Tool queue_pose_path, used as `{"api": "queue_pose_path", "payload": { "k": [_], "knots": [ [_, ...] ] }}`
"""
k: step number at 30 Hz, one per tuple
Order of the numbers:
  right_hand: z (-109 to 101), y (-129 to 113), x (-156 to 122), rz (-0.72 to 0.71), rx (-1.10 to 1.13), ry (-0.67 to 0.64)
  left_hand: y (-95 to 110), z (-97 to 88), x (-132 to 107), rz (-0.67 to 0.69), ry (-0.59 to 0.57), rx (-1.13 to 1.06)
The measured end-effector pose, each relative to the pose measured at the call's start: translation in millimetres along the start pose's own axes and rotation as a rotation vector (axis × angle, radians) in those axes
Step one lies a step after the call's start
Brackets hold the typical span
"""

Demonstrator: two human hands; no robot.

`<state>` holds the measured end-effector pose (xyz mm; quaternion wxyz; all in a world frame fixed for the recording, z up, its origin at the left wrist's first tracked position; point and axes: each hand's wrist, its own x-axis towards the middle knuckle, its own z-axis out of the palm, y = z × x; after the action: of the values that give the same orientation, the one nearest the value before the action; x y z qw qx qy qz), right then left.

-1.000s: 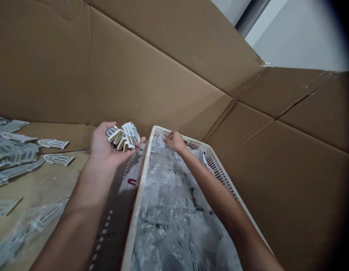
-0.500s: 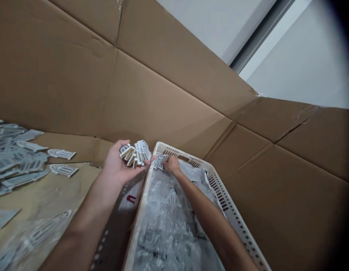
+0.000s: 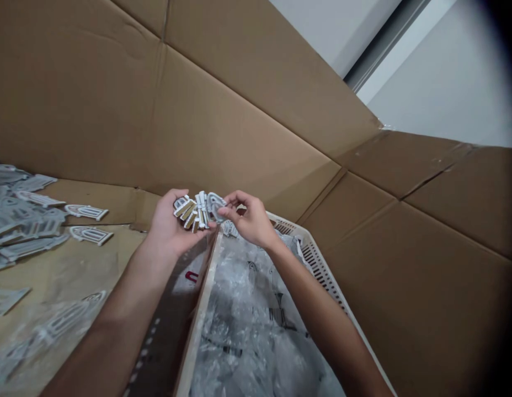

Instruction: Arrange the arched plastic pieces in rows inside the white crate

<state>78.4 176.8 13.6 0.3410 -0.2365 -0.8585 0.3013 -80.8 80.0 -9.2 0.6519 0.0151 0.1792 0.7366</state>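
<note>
A fanned bunch of small white arched window-shaped pieces (image 3: 192, 212), some with brownish edges, rests in my left hand (image 3: 170, 223), whose fingers curl around it. My right hand (image 3: 251, 218) pinches one grey-white arched window piece (image 3: 216, 206) between thumb and fingers, against the right side of the bunch. Both hands are above the far left corner of a white plastic basket (image 3: 318, 264). Clear plastic bags (image 3: 256, 325) with pieces inside fill the basket. A few pieces (image 3: 230, 229) lie at its far corner, partly hidden below my right hand.
To the left, many similar arched pieces (image 3: 28, 220) are heaped on a tan surface (image 3: 123, 242). A bagged piece (image 3: 53, 325) lies nearer me. Tall cardboard walls (image 3: 239, 138) rise behind and to the right.
My right hand has come up from the basket's far corner to the bunch, now pinching an arched piece there. My left hand still holds the bunch. The view has shifted slightly.
</note>
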Motion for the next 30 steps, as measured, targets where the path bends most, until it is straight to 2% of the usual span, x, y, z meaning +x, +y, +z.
{"api": "queue_pose_path", "payload": {
  "k": [2,3,6,8,12,17,20,22,24,26,28,30],
  "knots": [
    [-11,20,3,0.049,0.002,0.072,0,3.9,-3,0.028,0.039,0.062],
    [-17,33,5,0.126,-0.054,0.105,0,5.8,-5,0.030,0.059,0.084],
    [-31,81,4,0.470,-0.350,0.133,0,10.1,-8,0.033,0.101,0.095],
    [-34,111,-2,0.618,-0.474,0.137,1,11.8,-10,0.050,0.101,0.089],
    [-27,153,-18,0.704,-0.529,0.166,1,15.5,-13,0.044,0.092,0.102],
    [-18,172,-24,0.720,-0.528,0.129,-2,16.1,-12,0.047,0.110,0.081],
    [-19,165,-19,0.680,-0.502,0.128,-3,12.6,-8,0.018,0.127,0.077],
    [-20,147,-13,0.609,-0.485,0.151,-3,9.9,-5,-0.014,0.127,0.079],
    [-17,116,-8,0.480,-0.400,0.165,-4,8.0,-3,-0.042,0.114,0.090],
    [-11,77,-4,0.315,-0.192,0.119,-6,7.4,-2,-0.041,0.079,0.113],
    [-2,38,-2,0.192,0.055,-0.017,-8,8.3,-3,-0.011,0.048,0.145],
    [5,9,0,0.138,0.167,-0.103,-9,10.1,-4,0.028,0.045,0.166]
  ]
}}
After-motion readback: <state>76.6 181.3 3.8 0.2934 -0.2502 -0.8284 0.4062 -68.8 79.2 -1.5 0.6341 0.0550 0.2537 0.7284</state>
